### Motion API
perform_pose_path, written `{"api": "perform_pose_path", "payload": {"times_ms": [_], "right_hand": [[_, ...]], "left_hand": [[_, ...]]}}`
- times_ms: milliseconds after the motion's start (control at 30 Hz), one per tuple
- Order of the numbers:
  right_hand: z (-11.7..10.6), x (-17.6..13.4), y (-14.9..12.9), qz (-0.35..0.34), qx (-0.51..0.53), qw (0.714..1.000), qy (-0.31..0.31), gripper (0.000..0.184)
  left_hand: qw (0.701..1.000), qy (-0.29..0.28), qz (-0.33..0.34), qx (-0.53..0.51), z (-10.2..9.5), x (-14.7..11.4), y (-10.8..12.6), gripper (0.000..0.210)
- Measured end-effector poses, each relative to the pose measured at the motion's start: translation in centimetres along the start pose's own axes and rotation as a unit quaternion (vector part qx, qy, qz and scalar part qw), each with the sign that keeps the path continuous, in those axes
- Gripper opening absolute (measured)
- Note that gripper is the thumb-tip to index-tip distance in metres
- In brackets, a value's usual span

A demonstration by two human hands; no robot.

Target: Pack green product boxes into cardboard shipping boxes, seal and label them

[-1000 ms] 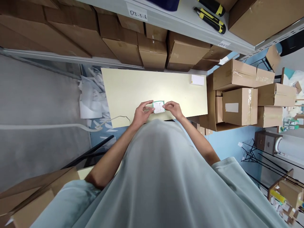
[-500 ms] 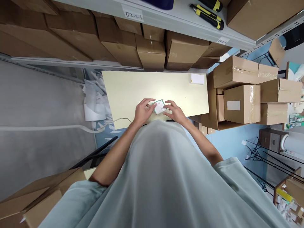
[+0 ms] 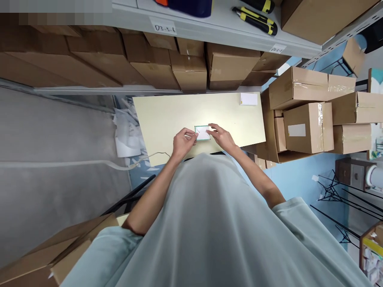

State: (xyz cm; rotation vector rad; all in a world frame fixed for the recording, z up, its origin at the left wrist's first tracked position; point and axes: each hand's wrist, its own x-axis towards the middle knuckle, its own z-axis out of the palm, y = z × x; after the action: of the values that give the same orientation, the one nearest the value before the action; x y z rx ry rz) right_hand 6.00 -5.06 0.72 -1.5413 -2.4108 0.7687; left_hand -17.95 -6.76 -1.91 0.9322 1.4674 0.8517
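Observation:
Between my hands is a small flat white piece with a green border [image 3: 202, 133], like a card or a small packet; its exact kind is too small to tell. My left hand [image 3: 183, 142] pinches its left edge between thumb and fingers. At its right edge, the thumb and fingertips of my right hand [image 3: 222, 136] close on the piece, with the index finger reaching past its upper corner. The piece is held just over the pale yellow tabletop [image 3: 167, 115], near the edge closest to my body.
A small white box [image 3: 248, 99] lies at the table's far right corner. Cardboard boxes [image 3: 302, 127] are stacked on the right. Above the far edge, a metal shelf [image 3: 197, 34] bears cartons and yellow-black box cutters [image 3: 259, 22]. A white cable [image 3: 98, 162] runs in from the left.
The white piece has turned from a slant to nearly square with the table. My left hand has moved to its lower left edge. The whole view has shifted slightly.

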Motion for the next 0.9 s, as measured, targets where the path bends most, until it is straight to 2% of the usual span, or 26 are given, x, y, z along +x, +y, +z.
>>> {"api": "perform_pose_path", "payload": {"times_ms": [100,167,233,333,400,467,567,700,900], "right_hand": [[-0.1,-0.1,-0.3,0.022,0.082,0.996,0.027,0.033],[0.6,-0.2,-0.5,0.047,0.166,0.984,0.052,0.035],[1.8,-0.2,-0.7,0.095,0.26,0.957,0.083,0.042],[3.5,0.1,-0.9,0.182,0.377,0.899,0.13,0.05],[4.1,0.4,-0.9,0.228,0.423,0.865,0.144,0.05],[4.0,0.8,-0.9,0.257,0.443,0.848,0.137,0.048],[3.2,1.5,-1.0,0.274,0.448,0.843,0.12,0.042],[2.6,2.4,-1.6,0.29,0.436,0.845,0.111,0.037],[1.8,3.0,-2.7,0.283,0.367,0.881,0.096,0.035]], "left_hand": [[1.0,0.013,-0.005,-0.005,0.3,-0.2,0.0,0.025],[1.0,0.026,0.005,-0.004,0.3,0.0,-0.1,0.025],[1.0,0.025,0.015,-0.011,0.3,0.4,-0.4,0.026],[0.999,0.018,0.041,0.002,0.3,0.7,-0.6,0.034],[0.997,0.023,0.062,0.037,0.3,0.8,-0.6,0.038],[0.995,0.019,0.075,0.065,0.2,0.8,-0.3,0.042],[0.992,-0.017,0.096,0.079,-0.4,0.8,0.3,0.047],[0.98,-0.047,0.151,0.124,-1.1,0.8,0.8,0.035],[0.974,-0.062,0.165,0.145,-1.7,0.9,1.1,0.033]]}}
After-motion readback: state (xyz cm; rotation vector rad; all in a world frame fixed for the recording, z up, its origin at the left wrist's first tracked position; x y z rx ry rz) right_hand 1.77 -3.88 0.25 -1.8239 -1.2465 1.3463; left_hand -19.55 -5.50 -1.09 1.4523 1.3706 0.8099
